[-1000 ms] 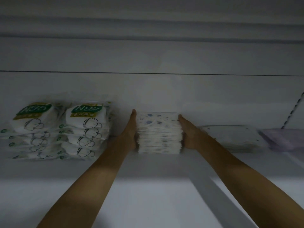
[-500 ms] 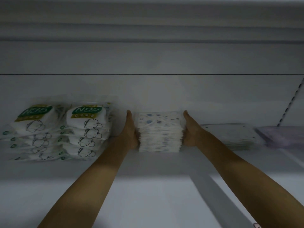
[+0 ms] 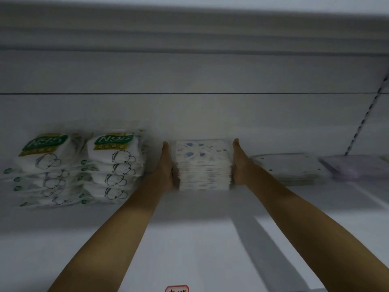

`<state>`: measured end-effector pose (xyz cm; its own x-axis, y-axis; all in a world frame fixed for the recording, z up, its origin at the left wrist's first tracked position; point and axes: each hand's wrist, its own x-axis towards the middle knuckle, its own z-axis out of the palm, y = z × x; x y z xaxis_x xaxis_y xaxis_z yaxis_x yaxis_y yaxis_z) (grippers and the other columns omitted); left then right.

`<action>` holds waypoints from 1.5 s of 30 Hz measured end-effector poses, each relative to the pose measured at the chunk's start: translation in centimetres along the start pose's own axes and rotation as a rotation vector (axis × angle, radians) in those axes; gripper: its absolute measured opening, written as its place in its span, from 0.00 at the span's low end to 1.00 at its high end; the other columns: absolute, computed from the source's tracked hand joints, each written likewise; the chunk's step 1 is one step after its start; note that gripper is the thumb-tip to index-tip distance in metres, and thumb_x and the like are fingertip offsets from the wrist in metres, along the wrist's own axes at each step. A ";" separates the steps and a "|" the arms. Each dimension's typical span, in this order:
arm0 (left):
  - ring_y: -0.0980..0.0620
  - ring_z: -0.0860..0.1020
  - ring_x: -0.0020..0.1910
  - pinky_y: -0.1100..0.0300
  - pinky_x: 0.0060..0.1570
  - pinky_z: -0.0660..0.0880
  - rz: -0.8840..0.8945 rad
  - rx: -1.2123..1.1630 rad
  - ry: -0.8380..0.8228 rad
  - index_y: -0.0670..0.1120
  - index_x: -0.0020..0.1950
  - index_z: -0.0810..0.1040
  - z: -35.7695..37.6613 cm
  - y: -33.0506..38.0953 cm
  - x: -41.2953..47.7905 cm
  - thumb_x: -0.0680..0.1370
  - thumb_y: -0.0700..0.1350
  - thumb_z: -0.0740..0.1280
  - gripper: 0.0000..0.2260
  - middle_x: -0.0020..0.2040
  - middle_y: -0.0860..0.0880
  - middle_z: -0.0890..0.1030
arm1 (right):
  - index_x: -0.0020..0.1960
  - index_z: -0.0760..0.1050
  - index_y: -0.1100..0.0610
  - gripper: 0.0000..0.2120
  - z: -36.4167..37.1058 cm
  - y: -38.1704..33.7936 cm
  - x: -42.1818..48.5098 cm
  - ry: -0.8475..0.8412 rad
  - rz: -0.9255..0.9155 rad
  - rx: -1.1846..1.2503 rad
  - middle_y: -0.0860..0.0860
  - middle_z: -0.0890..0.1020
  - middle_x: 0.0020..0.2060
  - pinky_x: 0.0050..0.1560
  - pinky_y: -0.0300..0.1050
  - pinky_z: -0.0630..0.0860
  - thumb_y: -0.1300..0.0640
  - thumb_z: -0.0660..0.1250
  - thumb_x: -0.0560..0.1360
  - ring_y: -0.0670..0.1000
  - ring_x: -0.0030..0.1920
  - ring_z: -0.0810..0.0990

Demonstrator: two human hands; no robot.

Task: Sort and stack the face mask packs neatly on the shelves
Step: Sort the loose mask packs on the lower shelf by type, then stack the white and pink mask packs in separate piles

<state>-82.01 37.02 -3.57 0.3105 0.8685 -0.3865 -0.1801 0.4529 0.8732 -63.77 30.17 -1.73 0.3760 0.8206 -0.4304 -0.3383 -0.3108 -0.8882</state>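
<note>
A red-edged price tag (image 3: 177, 289) is glimpsed at the near lip of the white shelf (image 3: 189, 249), over which two bare forearms are stretched. Farther in, a stack of patterned mask packs (image 3: 203, 165) is flanked by both hands: the left hand (image 3: 165, 165) is laid flat against its left side and the right hand (image 3: 239, 163) against its right, fingers straight and extended toward the back panel, nothing curled around the packs. By this two-sided press the edges appear to be squared and the pile kept from slumping, a judgement drawn from the even front face. Just left of the left hand, two piles of N95 packs (image 3: 114, 165) are stacked, leaving little room for sideways travel. To the right, a low pile of pale dotted packs (image 3: 288, 169) is set close to the right wrist, with a lilac pile (image 3: 355, 167) beyond it. Behind everything, the shelf's back panel (image 3: 200, 114) limits any further push; a slotted upright (image 3: 366, 121) is seen at far right.
</note>
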 end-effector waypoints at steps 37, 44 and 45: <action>0.47 0.59 0.75 0.52 0.71 0.56 1.605 1.769 -0.643 0.51 0.77 0.58 38.0 -19.2 -28.0 0.80 0.60 0.59 0.28 0.77 0.47 0.61 | 0.78 0.56 0.56 0.31 -43.3 7.4 -31.0 0.981 -0.461 -1.112 0.56 0.58 0.77 0.75 0.58 0.51 0.40 0.49 0.81 0.55 0.77 0.53; 0.47 0.57 0.76 0.50 0.71 0.56 1.622 1.752 -0.696 0.51 0.78 0.54 49.5 -26.2 -31.8 0.79 0.59 0.60 0.31 0.78 0.47 0.58 | 0.78 0.53 0.55 0.34 -56.4 9.4 -39.0 1.105 -0.344 -1.237 0.54 0.55 0.78 0.76 0.57 0.46 0.37 0.52 0.80 0.53 0.78 0.48; 0.46 0.57 0.76 0.50 0.71 0.56 1.640 1.757 -0.701 0.50 0.78 0.54 51.0 -27.0 -32.2 0.79 0.59 0.60 0.31 0.78 0.46 0.58 | 0.78 0.52 0.55 0.33 -57.3 9.2 -39.2 1.112 -0.352 -1.243 0.54 0.55 0.78 0.76 0.57 0.45 0.37 0.52 0.80 0.53 0.78 0.48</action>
<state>-39.56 -13.43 0.42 0.9493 -0.1106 0.2943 -0.0305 -0.9641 -0.2639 -32.16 -32.37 -2.18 0.8388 0.3882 0.3818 0.5112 -0.8028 -0.3070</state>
